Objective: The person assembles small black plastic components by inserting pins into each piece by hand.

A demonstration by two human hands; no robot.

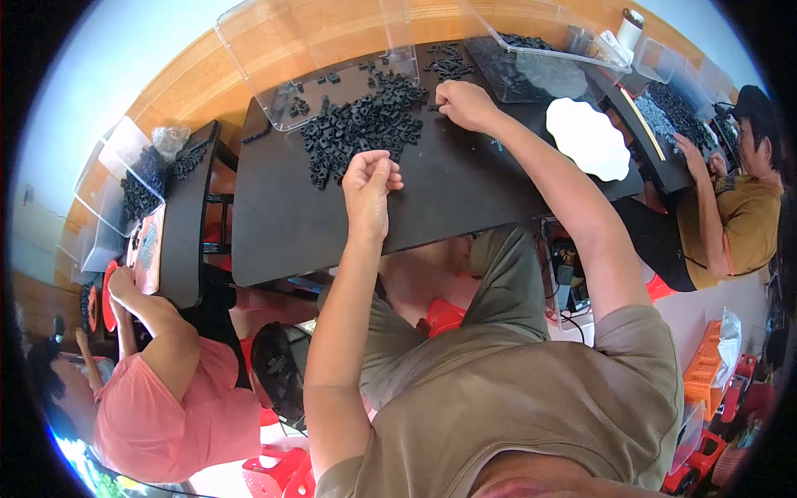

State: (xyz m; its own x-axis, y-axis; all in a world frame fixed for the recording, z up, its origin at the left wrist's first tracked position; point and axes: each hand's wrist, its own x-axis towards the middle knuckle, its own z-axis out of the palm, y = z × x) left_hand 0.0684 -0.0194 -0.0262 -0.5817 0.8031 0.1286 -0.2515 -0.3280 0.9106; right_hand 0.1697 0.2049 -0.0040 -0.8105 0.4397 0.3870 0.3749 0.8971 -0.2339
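A heap of small black plastic parts (357, 124) lies on the dark table (465, 187), and some spill into a clear plastic bin (286, 126) tipped on its side behind. My left hand (371, 178) hovers at the near right edge of the heap with its fingers curled in. Whatever those fingers hold is hidden. Farther right and back, my right hand (466, 105) is closed in a pinch, with a small black plastic part (434, 108) at its fingertips. A smaller group of black parts (448, 62) lies just beyond that hand.
To the right are a white scalloped board (588, 139) and another clear bin (552, 70) with black parts. A person in a mustard shirt (735, 216) works at the right, one in a pink shirt (178, 407) at the left. Red stools (278, 475) stand around.
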